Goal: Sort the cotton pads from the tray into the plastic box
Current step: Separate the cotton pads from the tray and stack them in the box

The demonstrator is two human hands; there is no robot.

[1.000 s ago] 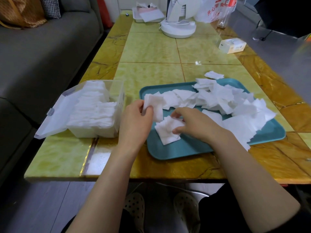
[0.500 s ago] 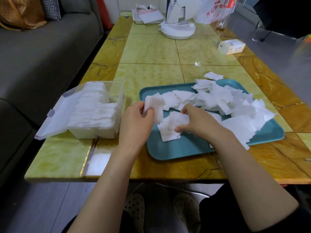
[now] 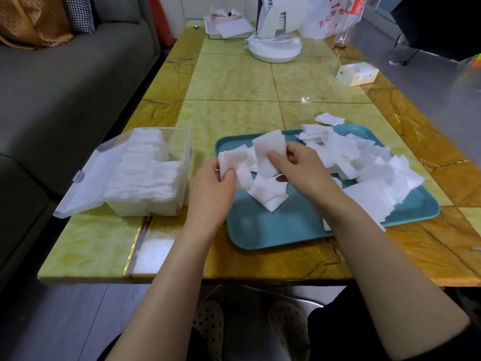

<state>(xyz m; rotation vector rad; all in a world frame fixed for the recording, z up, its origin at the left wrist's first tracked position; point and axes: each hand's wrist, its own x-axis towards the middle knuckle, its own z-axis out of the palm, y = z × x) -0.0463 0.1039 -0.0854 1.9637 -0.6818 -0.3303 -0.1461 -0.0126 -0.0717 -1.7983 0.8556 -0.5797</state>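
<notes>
A teal tray (image 3: 281, 230) lies on the table with several white cotton pads (image 3: 364, 165) heaped on its right half and a small stack (image 3: 270, 194) near its middle. My left hand (image 3: 210, 186) grips a small stack of pads (image 3: 234, 162) at the tray's left edge. My right hand (image 3: 299, 165) pinches a single pad (image 3: 268, 149), held upright above the tray just right of the left hand's stack. The clear plastic box (image 3: 182, 162) stands left of the tray, lid open to the left, with rows of pads (image 3: 145, 173) in it.
One loose pad (image 3: 329, 118) lies on the table behind the tray. A white fan base (image 3: 273, 48), a small white carton (image 3: 356, 74), a plastic bag (image 3: 335, 16) and a far tray of papers (image 3: 229, 27) stand further back. A grey sofa (image 3: 65, 87) runs along the left.
My right hand has lifted one pad off the small stack on the tray and brought it up beside the pads in my left hand. The left hand has stayed nearly in place.
</notes>
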